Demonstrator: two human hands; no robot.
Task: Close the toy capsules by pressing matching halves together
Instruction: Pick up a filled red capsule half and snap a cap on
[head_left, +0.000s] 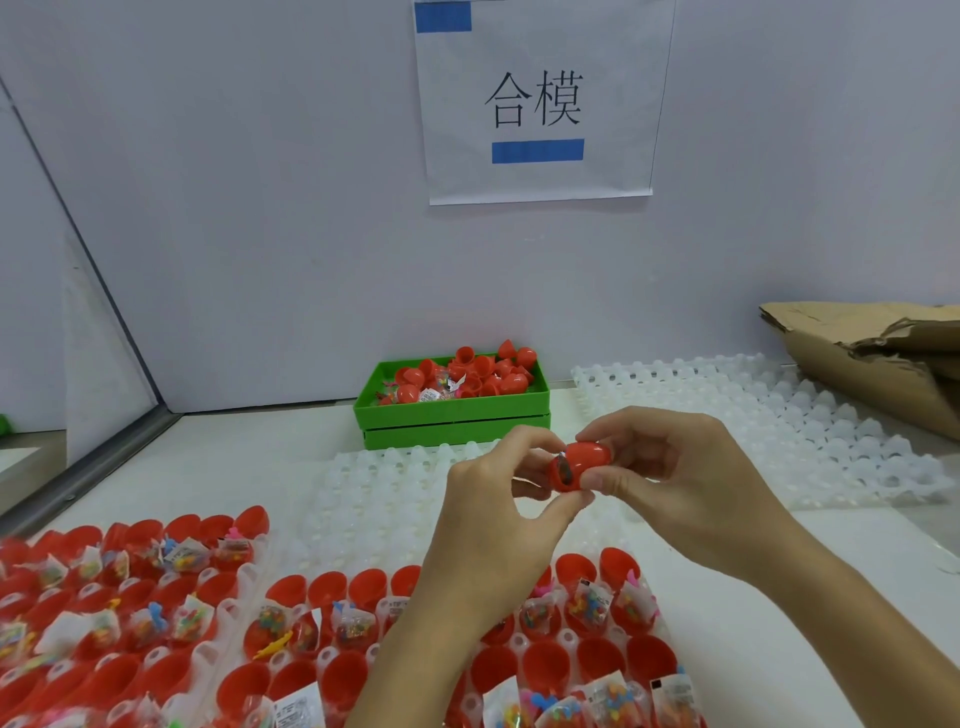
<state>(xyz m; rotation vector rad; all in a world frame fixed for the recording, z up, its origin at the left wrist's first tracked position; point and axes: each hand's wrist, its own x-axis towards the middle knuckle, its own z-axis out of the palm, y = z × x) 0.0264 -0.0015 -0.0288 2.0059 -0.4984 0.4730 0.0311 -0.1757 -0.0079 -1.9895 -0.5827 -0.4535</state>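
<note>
While rows of open red capsule halves (332, 670) holding small toy packets sat in white trays nearest the camera, the left hand (498, 499) and right hand (670, 467) each pinched one red capsule (579, 465) between them above the table, its halves not fully joined. Beyond lay empty white trays (810, 426), then a green bin (452, 410) of red capsules, and a paper sign (535, 104) on the wall.

A red toy capsule (579, 466), its halves not fully joined, lies sideways, pinched above open red halves (332, 670) in trays.
</note>
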